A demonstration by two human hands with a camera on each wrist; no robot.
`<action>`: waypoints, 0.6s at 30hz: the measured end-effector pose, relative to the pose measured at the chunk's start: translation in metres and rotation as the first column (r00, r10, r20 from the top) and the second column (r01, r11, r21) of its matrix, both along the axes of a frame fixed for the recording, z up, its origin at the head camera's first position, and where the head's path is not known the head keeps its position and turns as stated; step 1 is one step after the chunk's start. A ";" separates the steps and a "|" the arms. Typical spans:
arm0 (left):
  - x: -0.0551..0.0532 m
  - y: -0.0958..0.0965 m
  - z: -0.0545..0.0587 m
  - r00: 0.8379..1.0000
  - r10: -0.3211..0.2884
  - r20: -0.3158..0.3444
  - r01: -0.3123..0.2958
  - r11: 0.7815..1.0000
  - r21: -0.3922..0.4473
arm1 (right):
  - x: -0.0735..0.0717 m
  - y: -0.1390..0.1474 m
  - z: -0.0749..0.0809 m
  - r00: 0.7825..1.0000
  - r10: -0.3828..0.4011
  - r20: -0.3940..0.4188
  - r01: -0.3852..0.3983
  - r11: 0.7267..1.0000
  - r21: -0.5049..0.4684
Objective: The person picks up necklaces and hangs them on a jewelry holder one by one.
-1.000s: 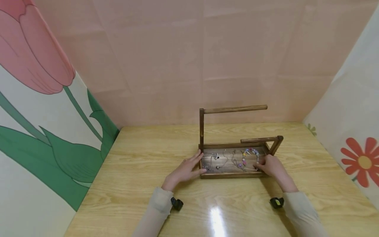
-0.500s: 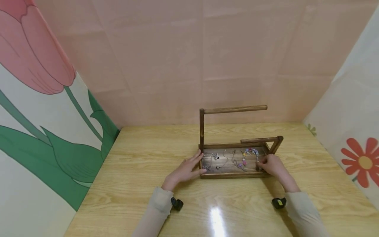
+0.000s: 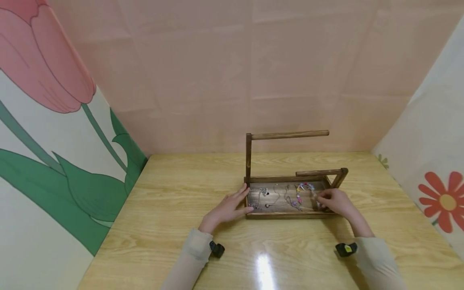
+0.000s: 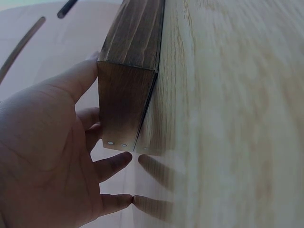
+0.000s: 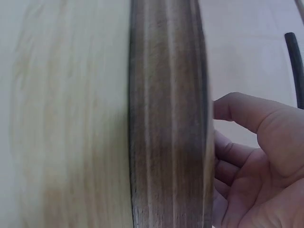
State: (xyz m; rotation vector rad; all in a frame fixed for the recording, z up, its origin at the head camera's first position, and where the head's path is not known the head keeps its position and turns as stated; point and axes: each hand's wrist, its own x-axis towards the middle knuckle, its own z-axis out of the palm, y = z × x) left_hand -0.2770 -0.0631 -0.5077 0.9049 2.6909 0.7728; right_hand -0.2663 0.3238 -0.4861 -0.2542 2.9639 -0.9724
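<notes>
A dark wooden tray with two raised bars holds several chains and a colourful beaded bracelet. At the tray's left end rests my left hand, fingers extended and thumb at the front corner. The left wrist view shows that hand spread along the tray's end wall, with two fingertips down by the table. My right hand reaches into the right end, thumb and forefinger pinching the bracelet's pale right side. In the right wrist view, the tray's front wall hides those fingertips.
Along the tray's left part lie a silver chain and a thin pendant necklace. An upper bar and a lower bar stand over the tray's back. The wooden table meets a pink backdrop.
My right hand has shifted slightly right and lifted a little, drawing the bracelet's pale side with it. The left hand stays at the tray's left end.
</notes>
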 end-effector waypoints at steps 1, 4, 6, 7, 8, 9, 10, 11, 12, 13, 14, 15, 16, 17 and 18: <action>0.000 0.000 0.000 1.000 0.000 0.001 0.000 1.000 0.002 | 0.000 0.001 0.000 1.000 0.005 0.010 -0.004 1.000 -0.022; 0.000 0.000 0.000 1.000 -0.001 -0.001 0.001 1.000 0.005 | -0.001 0.003 0.000 0.998 0.019 0.056 -0.012 0.994 -0.113; 0.000 0.000 0.000 1.000 -0.002 -0.001 0.002 1.000 0.005 | -0.002 0.005 0.000 0.996 0.031 0.080 -0.017 0.986 -0.169; 0.000 0.000 0.000 1.000 -0.002 -0.002 0.002 1.000 0.004 | -0.002 0.005 0.000 0.996 0.036 0.085 -0.020 0.983 -0.184; 0.000 0.000 0.001 1.000 -0.002 -0.002 0.002 1.000 0.005 | -0.002 0.006 0.000 0.995 0.041 0.091 -0.022 0.979 -0.201; 0.000 0.000 0.001 1.000 -0.002 -0.001 0.002 1.000 0.008 | -0.002 0.006 0.000 0.995 0.044 0.092 -0.024 0.977 -0.211; 0.000 0.000 0.002 1.000 -0.001 0.000 0.001 1.000 0.008 | -0.003 0.006 0.001 0.995 0.046 0.092 -0.025 0.975 -0.219; 0.000 0.000 0.002 1.000 0.000 0.000 0.000 1.000 0.010 | -0.003 0.006 0.001 0.995 0.050 0.091 -0.028 0.973 -0.231; 0.000 0.000 0.002 1.000 0.001 0.000 -0.001 1.000 0.010 | -0.003 0.006 0.002 0.995 0.056 0.089 -0.033 0.970 -0.239; 0.000 0.000 0.002 1.000 0.002 -0.002 -0.002 1.000 0.011 | -0.003 0.006 0.003 0.994 0.061 0.086 -0.038 0.968 -0.249; 0.000 0.000 0.002 1.000 0.002 -0.003 -0.002 1.000 0.012 | -0.003 0.006 0.004 0.994 0.063 0.087 -0.038 0.964 -0.263; 0.000 0.000 0.002 1.000 0.002 -0.004 -0.002 1.000 0.014 | -0.003 0.006 0.004 0.994 0.062 0.087 -0.036 0.961 -0.275; 0.000 0.000 0.002 1.000 0.001 -0.004 -0.001 1.000 0.016 | -0.003 0.006 0.005 0.994 0.061 0.087 -0.035 0.959 -0.283; 0.001 0.000 0.003 1.000 -0.001 -0.003 0.001 1.000 0.019 | -0.002 0.006 0.005 0.994 0.062 0.088 -0.034 0.955 -0.294; 0.001 0.000 0.003 1.000 -0.003 -0.001 0.003 1.000 0.020 | -0.002 0.006 0.006 0.994 0.065 0.087 -0.036 0.953 -0.301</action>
